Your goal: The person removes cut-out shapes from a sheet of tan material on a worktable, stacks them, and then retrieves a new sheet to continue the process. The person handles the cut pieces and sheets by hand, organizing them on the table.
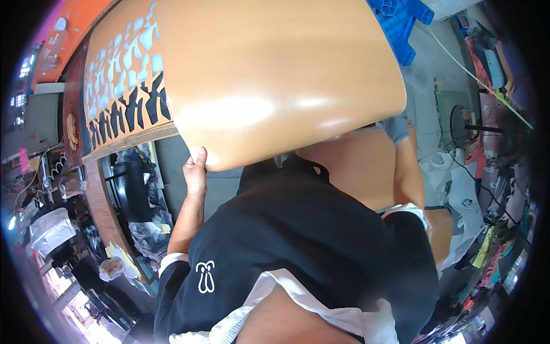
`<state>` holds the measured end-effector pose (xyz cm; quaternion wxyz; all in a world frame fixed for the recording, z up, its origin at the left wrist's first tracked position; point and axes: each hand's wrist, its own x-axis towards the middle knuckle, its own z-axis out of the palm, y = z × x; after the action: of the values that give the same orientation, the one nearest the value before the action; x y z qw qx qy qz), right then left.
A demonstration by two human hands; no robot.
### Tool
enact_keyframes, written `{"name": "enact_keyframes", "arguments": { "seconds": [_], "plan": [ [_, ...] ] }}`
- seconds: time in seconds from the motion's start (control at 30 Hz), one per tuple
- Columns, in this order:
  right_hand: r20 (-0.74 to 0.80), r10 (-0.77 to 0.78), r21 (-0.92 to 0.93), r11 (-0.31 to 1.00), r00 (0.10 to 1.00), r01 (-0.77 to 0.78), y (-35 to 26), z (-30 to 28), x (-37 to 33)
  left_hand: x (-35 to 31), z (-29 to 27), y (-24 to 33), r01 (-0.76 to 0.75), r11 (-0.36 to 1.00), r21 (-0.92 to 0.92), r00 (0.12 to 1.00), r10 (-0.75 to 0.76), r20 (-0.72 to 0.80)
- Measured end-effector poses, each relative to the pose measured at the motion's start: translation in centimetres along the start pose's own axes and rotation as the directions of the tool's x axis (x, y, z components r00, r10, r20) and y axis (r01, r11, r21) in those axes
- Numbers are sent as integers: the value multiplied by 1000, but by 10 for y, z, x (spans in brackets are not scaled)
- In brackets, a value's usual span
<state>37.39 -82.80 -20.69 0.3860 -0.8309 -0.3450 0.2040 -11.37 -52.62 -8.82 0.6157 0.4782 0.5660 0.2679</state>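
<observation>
A large smooth tan sheet (275,69), perhaps leather or leather-like, spreads in front of me, and its near edge curves downward. At its near left corner, my left hand (197,171) is closed on the edge with the thumb on top. My right hand (395,128), in a grey glove, is at the near right corner; its fingers are partly hidden beneath the sheet, and it appears to grip the edge. Left of the sheet, a tan piece (129,97) bears rows of cut-out shapes, pale blue in the far rows and black in the nearest row.
A wooden table edge (132,140) runs below the cut-out piece. Another tan sheet (355,166) lies low, beside my right forearm. Blue plastic framework (401,28) stands at the far right. A fan (460,121) and white cut scraps (467,198) are on the right; plastic bags (150,235) sit left.
</observation>
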Motion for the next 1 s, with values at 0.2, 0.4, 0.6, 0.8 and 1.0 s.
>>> {"name": "enact_keyframes", "arguments": {
  "seconds": [0.2,0.4,0.6,0.8,1.0],
  "plan": [
    [140,499,861,365,855,-354,17,18,-84,-8,-5,19,63,991,121,998,-62,-10],
    [-23,473,344,831,880,-438,15,49,-159,-9,-7,26,-11,995,97,999,6,49],
    [-115,570,361,787,813,-501,12,27,-196,4,-46,-3,-202,901,385,943,72,324],
    [-102,478,663,686,872,-299,-88,-1,-249,26,-58,-74,-109,916,386,914,-60,402],
    [-21,436,817,526,900,-237,-175,-28,-278,-14,-90,-135,220,933,284,755,-348,557]
  ]
}}
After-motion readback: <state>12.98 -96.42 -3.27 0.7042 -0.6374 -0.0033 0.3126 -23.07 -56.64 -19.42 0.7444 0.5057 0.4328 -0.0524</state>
